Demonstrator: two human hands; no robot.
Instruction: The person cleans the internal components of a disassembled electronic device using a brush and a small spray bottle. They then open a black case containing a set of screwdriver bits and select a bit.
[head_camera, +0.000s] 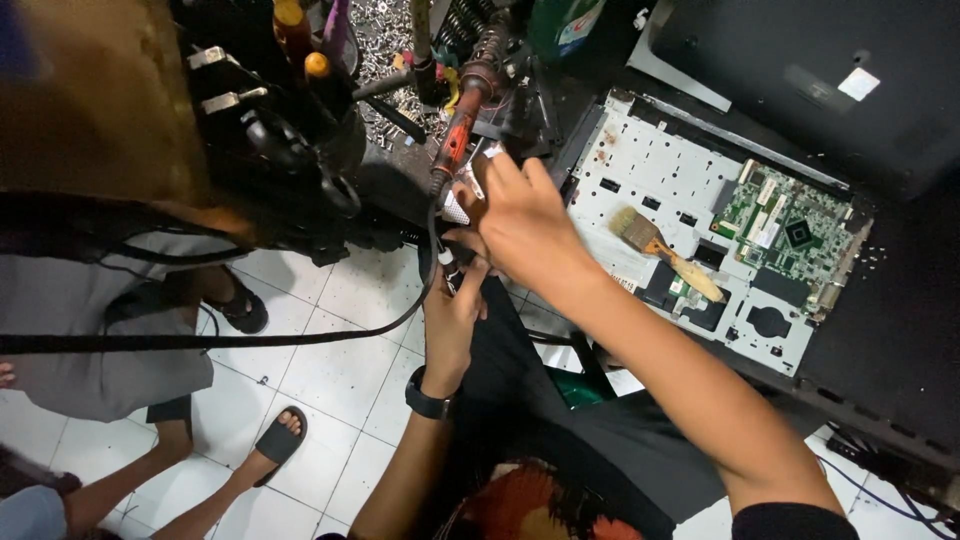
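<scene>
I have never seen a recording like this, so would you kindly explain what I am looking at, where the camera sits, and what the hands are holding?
There is no machine here: a camera worn on a person's head looks down at their own two bare hands. The right hand and the left hand, which wears a dark wristband, meet over a small part that is too blurred to name, beside a red-handled tool with a black cable. On the dark workbench lies an opened laptop chassis with a green circuit board and a wooden-handled brush on it. Below is a white tiled floor, where another person's sandalled foot shows.
</scene>
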